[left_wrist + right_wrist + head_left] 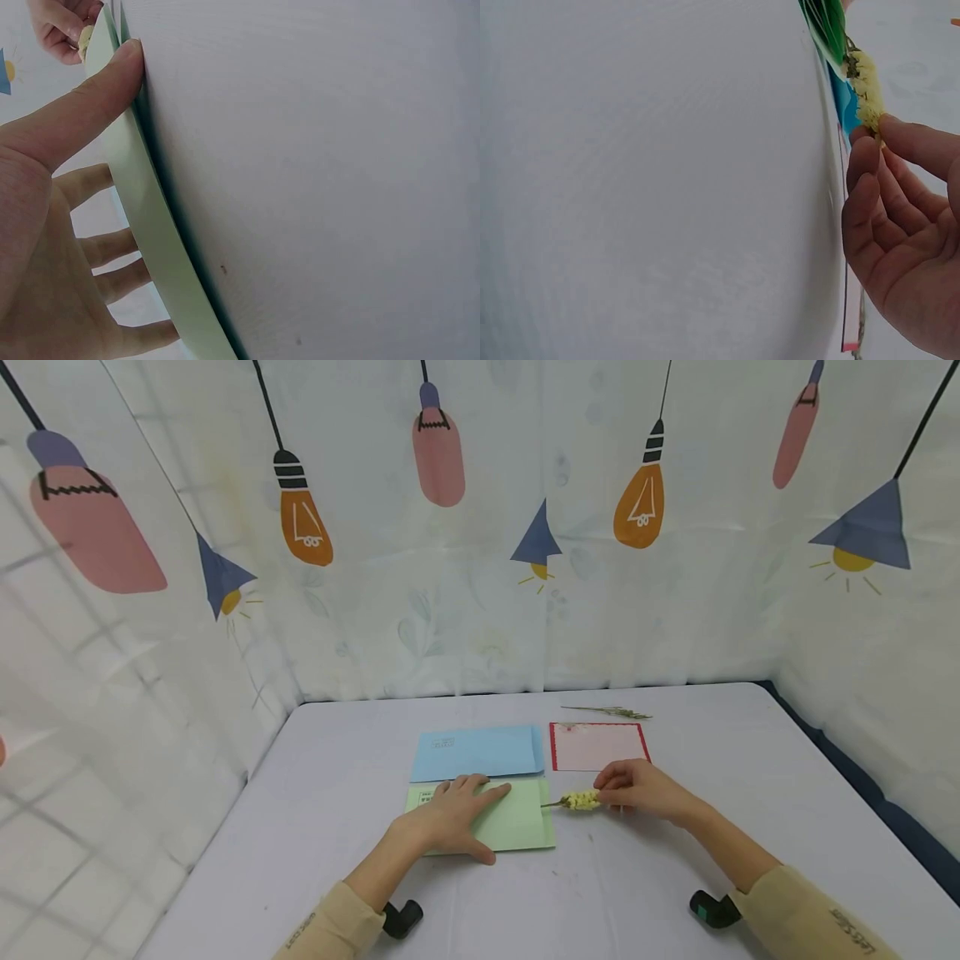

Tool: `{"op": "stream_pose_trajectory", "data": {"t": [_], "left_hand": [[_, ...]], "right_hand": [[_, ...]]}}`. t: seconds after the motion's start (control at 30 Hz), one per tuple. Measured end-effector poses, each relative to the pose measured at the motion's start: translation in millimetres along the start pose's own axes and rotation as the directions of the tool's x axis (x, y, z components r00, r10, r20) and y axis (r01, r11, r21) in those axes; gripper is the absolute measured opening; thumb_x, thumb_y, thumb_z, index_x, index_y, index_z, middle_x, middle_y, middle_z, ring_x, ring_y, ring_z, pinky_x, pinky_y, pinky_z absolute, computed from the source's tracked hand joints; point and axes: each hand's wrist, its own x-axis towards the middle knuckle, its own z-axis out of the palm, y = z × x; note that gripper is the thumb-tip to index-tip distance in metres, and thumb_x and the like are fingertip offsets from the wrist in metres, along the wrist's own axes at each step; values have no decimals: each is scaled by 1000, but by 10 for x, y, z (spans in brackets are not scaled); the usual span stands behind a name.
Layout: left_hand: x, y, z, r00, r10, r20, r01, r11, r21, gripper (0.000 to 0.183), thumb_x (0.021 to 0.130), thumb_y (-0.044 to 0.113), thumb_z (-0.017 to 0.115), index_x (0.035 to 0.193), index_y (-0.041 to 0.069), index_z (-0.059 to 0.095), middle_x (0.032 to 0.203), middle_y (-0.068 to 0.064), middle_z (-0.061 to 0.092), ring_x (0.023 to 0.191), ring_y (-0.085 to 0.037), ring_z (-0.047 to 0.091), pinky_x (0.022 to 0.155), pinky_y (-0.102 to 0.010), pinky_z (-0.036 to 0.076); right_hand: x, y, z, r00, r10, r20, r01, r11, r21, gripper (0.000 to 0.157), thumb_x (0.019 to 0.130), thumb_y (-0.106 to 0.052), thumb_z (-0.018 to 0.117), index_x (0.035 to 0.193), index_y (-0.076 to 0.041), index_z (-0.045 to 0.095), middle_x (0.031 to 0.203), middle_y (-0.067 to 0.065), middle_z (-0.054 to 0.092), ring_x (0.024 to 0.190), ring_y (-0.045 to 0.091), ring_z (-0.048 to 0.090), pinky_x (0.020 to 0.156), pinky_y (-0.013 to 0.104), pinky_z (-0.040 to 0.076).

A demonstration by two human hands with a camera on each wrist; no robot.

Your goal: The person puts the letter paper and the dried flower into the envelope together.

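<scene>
A light green envelope (517,827) lies on the table, its right end parted in the right wrist view. My left hand (455,814) rests on it with fingers spread, the thumb at the near edge. In the left wrist view that thumb (112,82) lies against the envelope's edge. My right hand (637,789) pinches the tip of a yellow dried flower sprig (581,801) between thumb and fingertips. The sprig's thin stem points left and reaches the envelope's right end. Whether the stem's tip is inside, I cannot tell.
Behind the green envelope lies a blue envelope (476,753). A pale pink card with a red border (597,747) is to its right. Farther back lies a thin dried grass sprig (611,711). All are on the white table (337,760), before a printed curtain (480,635).
</scene>
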Motion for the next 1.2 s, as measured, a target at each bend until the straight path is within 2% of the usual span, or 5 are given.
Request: {"op": "stream_pose_trajectory", "data": {"t": [0.57,1.2], "left_hand": [[-10,9,-14,1000,1,0,-1,1000,1,102,78,56,86,162,28,34,160,-11,33,146,-35,32,114,-64,26],[-7,7,-19,1000,3,3,-3,1000,3,101,79,56,85,162,28,35,161,-11,32,146,-36,32,114,-64,26]], "right_hand": [[41,-158,219,1000,-5,6,5,1000,-10,18,94,-15,77,102,-3,67,86,7,67,74,23,62,64,31,53],[71,-256,462,995,29,-91,-33,998,-44,15,92,-14,78,97,-6,67,82,5,64,70,21,60,63,31,53]]}}
